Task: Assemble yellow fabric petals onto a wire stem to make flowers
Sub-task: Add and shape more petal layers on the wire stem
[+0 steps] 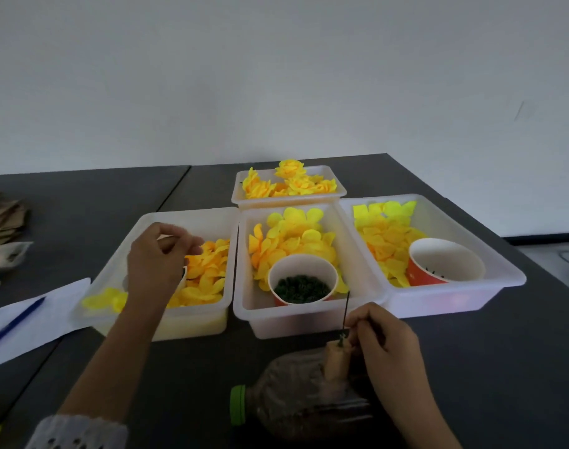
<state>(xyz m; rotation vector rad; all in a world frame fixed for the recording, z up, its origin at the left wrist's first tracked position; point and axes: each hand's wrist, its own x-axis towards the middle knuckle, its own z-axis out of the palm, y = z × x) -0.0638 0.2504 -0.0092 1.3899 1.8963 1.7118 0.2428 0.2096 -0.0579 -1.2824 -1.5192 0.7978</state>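
Head view: we see the right hand (388, 345) near the front edge of the tabletop (471, 367), pinching a thin dark wire stem (346, 311) that stands upright above a bottle (296, 396) lying on its side. The left hand (160, 254) hovers over the left tray (153, 228), fingers curled together above the yellow petals (208, 270); we cannot tell whether it grips one. The middle tray (309, 319) holds more petals and a paper cup (302, 277) of dark green bits. The right tray (455, 293) holds petals and another cup (445, 260). Finished flowers (289, 179) fill the far tray (338, 189). Paper (33, 322) with a blue pen (14, 322) lies at the left edge.
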